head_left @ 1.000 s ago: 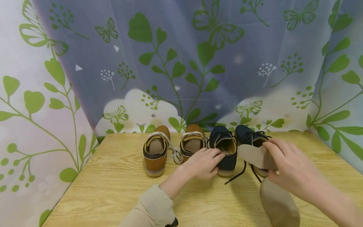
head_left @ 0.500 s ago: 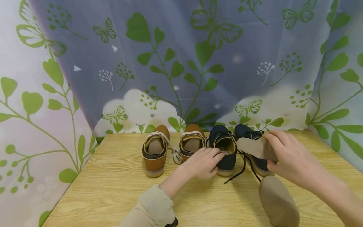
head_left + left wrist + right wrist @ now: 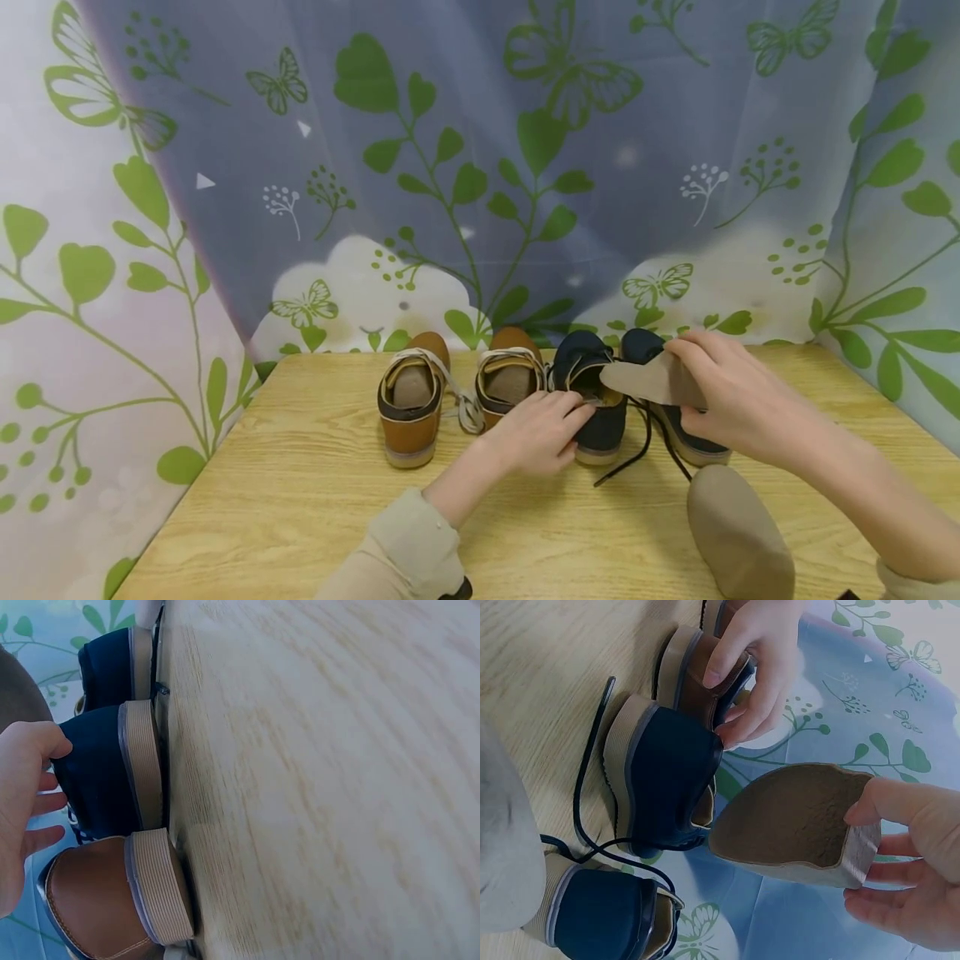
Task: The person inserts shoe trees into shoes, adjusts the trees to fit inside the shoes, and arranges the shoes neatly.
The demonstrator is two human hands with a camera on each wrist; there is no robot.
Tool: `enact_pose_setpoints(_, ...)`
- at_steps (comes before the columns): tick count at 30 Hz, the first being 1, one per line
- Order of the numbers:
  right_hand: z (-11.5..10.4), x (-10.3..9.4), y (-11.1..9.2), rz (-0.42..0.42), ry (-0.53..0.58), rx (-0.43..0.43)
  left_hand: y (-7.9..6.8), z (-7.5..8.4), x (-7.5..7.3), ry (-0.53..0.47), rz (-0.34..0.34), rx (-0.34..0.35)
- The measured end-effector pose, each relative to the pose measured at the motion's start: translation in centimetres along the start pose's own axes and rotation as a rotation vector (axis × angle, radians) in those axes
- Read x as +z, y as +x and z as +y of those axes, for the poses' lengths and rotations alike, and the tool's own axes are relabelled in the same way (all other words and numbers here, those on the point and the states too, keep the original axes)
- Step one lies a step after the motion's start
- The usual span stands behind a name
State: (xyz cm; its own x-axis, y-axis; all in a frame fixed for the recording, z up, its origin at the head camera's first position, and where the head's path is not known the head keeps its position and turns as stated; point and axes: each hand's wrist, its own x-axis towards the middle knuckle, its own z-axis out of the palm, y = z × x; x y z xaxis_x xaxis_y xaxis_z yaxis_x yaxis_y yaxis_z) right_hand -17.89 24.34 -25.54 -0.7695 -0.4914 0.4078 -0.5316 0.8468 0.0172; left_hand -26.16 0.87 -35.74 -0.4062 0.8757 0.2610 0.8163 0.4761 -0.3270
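Tan insole [image 3: 654, 381] sits bowed in the right hand's [image 3: 738, 408] grip, thumb and fingers curled round its heel end, its toe hovering just above the opening of the navy shoe [image 3: 592, 398] on the bench [image 3: 300, 492]. The left hand [image 3: 534, 433] steadies that shoe, fingertips hooked over its collar. Judging by the bend, the insole could crease or catch on the collar; loose laces [image 3: 633, 454] might snag

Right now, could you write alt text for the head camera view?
A right hand holds a tan insole above a navy shoe whose heel the left hand steadies; two brown shoes stand alongside on a wooden table.
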Motion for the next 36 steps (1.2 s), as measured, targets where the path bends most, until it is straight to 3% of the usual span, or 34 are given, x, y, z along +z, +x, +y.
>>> enact_pose_setpoints(10, -0.4, 0.1, 1.4, -0.078, 0.017, 0.011, 0.0, 0.0, 0.1, 0.030, 0.021, 0.007)
enact_pose_setpoints(36, -1.0, 1.1, 4.3, -0.163, 0.041, -0.040, -0.3, 0.2, 0.4, 0.066, 0.051, 0.008)
